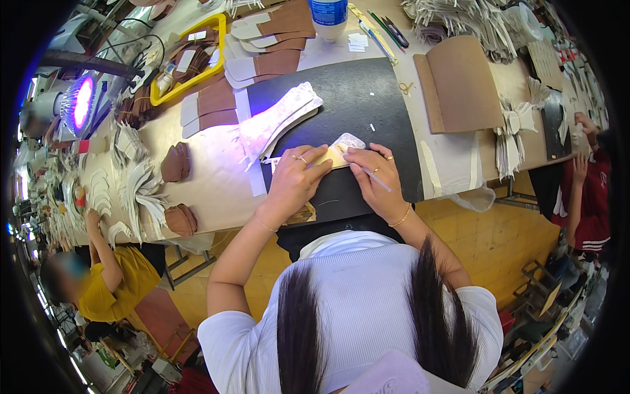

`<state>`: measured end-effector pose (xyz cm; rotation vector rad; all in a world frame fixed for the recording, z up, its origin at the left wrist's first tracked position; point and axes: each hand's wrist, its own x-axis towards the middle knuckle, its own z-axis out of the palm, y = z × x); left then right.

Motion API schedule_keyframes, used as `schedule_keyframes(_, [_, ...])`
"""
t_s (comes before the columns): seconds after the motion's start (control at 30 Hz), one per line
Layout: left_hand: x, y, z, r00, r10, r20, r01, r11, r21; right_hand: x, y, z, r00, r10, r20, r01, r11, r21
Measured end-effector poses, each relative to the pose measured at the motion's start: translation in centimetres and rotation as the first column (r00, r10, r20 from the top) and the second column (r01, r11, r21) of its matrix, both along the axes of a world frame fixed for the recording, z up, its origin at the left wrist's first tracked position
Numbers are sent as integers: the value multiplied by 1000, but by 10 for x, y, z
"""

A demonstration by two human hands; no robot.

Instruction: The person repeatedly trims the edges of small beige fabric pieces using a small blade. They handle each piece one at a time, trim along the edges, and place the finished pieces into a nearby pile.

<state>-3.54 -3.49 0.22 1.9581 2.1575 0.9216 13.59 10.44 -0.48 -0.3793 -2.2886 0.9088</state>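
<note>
On a black mat in front of me lies a small pale, cream-coloured flat piece with a whitish rounded end. My left hand holds the piece at its left side, fingertips pressed on it. In my right hand is a slim pale stick-like tool, pinched between thumb and fingers, its tip end at the piece's right side. The exact kind of tool cannot be made out. Just beyond my left hand rests a stack of long white cut pieces, brightly lit by the lamp.
A glowing lamp stands at the left. Behind it are a yellow basket of brown pieces and rows of brown-and-white pieces. A blue-labelled bottle, pens and a brown board lie farther back. Co-workers sit either side.
</note>
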Motion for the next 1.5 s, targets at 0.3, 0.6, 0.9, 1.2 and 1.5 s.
schedule_keyframes(0.3, [1,0,-1,1000,-6,-29,6,1000,12,-8,-3,1,999,-12,52,8,996,89])
schedule_keyframes(0.6, [2,1,0,999,1,-46,-1,1000,-9,-3,-4,1,998,-21,63,15,995,94])
schedule_keyframes(0.9, [-2,5,8,998,-13,65,16,998,-56,7,1,2,999,-51,-10,51,998,-31])
schedule_keyframes(1.2, [-1,5,12,994,-105,-22,105,994,3,7,0,3,996,-90,20,92,987,-130])
schedule_keyframes(1.5, [-7,-10,36,987,34,159,-35,999,6,7,2,3,996,-84,24,87,986,-143])
